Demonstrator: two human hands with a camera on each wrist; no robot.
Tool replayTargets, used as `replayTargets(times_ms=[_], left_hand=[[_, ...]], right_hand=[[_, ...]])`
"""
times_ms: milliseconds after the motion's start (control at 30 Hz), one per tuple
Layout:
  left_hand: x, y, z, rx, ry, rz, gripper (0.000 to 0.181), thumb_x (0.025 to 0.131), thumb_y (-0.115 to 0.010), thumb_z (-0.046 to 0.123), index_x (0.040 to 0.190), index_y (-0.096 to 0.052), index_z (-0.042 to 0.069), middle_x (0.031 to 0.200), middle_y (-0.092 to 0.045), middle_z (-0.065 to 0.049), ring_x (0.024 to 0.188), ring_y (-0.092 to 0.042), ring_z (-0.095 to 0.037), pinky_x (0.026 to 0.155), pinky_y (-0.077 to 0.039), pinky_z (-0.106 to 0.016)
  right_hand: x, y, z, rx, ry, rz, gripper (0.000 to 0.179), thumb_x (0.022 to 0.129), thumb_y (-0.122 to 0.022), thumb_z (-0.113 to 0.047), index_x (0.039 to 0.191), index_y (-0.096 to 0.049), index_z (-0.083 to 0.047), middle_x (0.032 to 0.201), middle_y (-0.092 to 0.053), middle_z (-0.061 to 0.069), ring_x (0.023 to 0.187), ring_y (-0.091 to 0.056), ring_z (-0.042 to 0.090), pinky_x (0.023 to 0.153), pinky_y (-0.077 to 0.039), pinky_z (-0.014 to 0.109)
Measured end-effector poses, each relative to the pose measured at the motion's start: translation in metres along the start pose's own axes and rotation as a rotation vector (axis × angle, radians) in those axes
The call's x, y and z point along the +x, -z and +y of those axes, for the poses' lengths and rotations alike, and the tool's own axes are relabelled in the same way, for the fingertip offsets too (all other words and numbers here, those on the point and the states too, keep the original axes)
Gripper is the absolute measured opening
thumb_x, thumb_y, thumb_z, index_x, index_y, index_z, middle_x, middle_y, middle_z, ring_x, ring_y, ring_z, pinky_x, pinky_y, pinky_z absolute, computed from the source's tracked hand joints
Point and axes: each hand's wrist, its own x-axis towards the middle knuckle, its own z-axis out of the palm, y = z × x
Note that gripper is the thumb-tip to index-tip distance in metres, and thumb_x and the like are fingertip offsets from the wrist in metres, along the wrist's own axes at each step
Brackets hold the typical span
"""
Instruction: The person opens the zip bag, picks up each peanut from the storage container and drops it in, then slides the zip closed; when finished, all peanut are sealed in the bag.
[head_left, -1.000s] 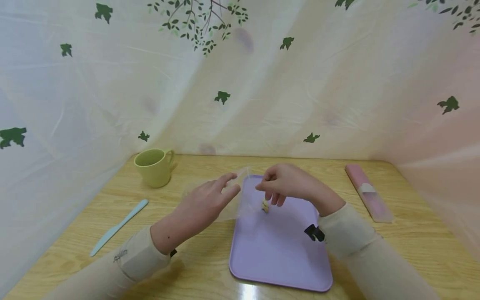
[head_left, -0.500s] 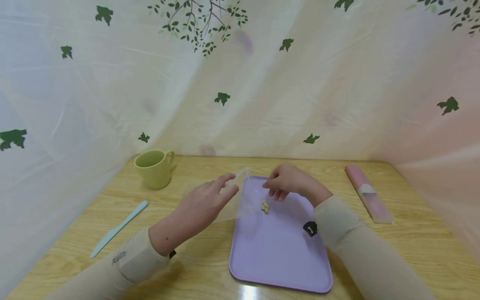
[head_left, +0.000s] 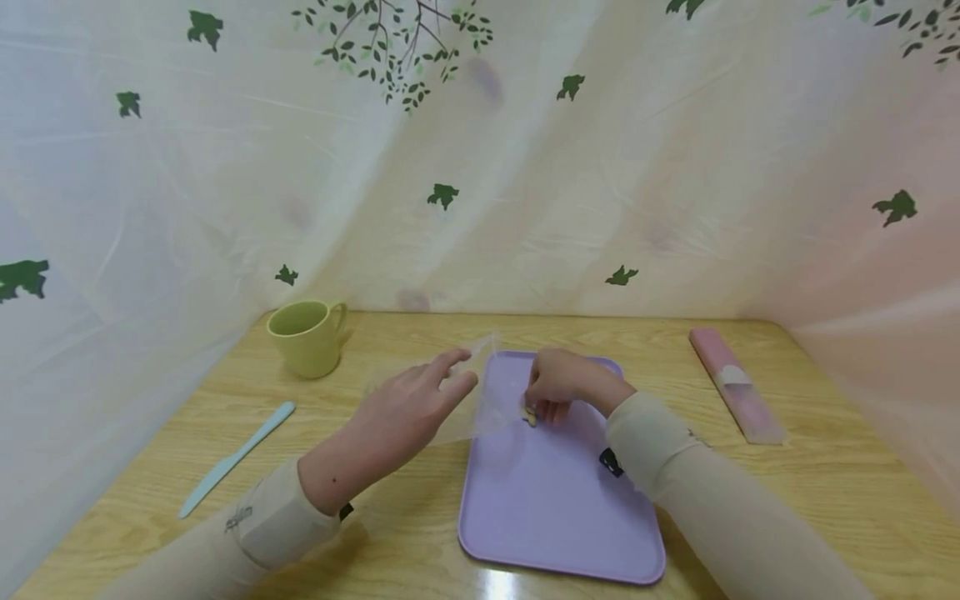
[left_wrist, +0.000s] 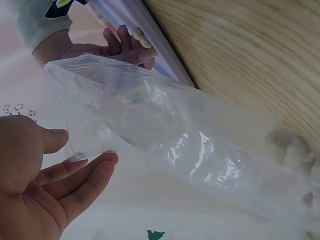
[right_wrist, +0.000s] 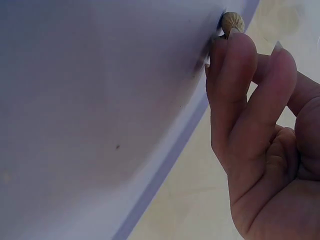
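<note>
My left hand [head_left: 405, 408] holds the mouth of a clear plastic bag [left_wrist: 165, 130] at the tray's left edge, thumb and fingers spreading it in the left wrist view. Several peanuts in shells [left_wrist: 296, 150] show blurred through the far end of the bag. My right hand [head_left: 558, 383] is low over the far part of the purple tray [head_left: 558, 508], its fingertips at a peanut [head_left: 530, 419]. In the right wrist view one end of the peanut [right_wrist: 233, 22] shows past the fingertips; the fingers hide the rest.
A yellow-green mug [head_left: 306, 340] stands at the back left. Nearer lies a light blue table knife [head_left: 236, 458]. At the right lies a pink, sleeve-like case [head_left: 735, 387]. A printed curtain [head_left: 525, 167] closes off the table's back and sides.
My right hand has moved away from the bag's mouth, then down onto the peanut on the tray. The left hand and the bag have stayed in place.
</note>
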Motion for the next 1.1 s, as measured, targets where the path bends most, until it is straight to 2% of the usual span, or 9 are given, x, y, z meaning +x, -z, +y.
replayTargets(times_ms=[367, 667, 867, 1100], left_hand=[[0.0, -0.001, 0.002, 0.001, -0.017, 0.013, 0.034, 0.094, -0.069, -0.008, 0.121, -0.059, 0.008, 0.133, -0.067, -0.016, 0.069, -0.068, -0.024, 0.06, -0.06, -0.033], [0.0, 0.0, 0.003, -0.003, -0.006, -0.029, 0.034, 0.095, -0.069, -0.008, 0.123, -0.059, 0.009, 0.136, -0.066, -0.015, 0.07, -0.069, -0.022, 0.061, -0.061, -0.032], [0.0, 0.0, 0.003, -0.006, -0.013, -0.018, 0.034, 0.094, -0.069, -0.009, 0.122, -0.059, 0.008, 0.135, -0.067, -0.016, 0.072, -0.07, -0.023, 0.063, -0.062, -0.032], [0.0, -0.001, 0.003, -0.004, -0.014, -0.006, 0.035, 0.093, -0.071, -0.01, 0.121, -0.06, 0.008, 0.134, -0.067, -0.016, 0.072, -0.071, -0.023, 0.064, -0.063, -0.032]], right_hand=[[0.002, -0.003, -0.003, 0.003, 0.007, -0.005, 0.017, 0.099, -0.071, -0.01, 0.084, -0.074, -0.001, 0.071, -0.076, 0.009, 0.055, -0.071, 0.014, 0.058, -0.063, 0.03], [0.0, -0.002, 0.002, -0.002, 0.027, 0.006, 0.018, 0.098, -0.071, -0.013, 0.084, -0.076, -0.002, 0.073, -0.077, 0.009, 0.057, -0.071, 0.014, 0.06, -0.063, 0.03], [-0.006, 0.004, 0.013, 0.012, 0.043, 0.034, 0.016, 0.095, -0.07, -0.015, 0.089, -0.077, -0.002, 0.077, -0.077, 0.008, 0.063, -0.072, 0.014, 0.063, -0.063, 0.029], [-0.02, 0.018, 0.018, 0.069, 0.072, 0.045, 0.021, 0.096, -0.069, -0.019, 0.089, -0.077, -0.001, 0.077, -0.077, 0.008, 0.064, -0.073, 0.015, 0.066, -0.065, 0.032]])
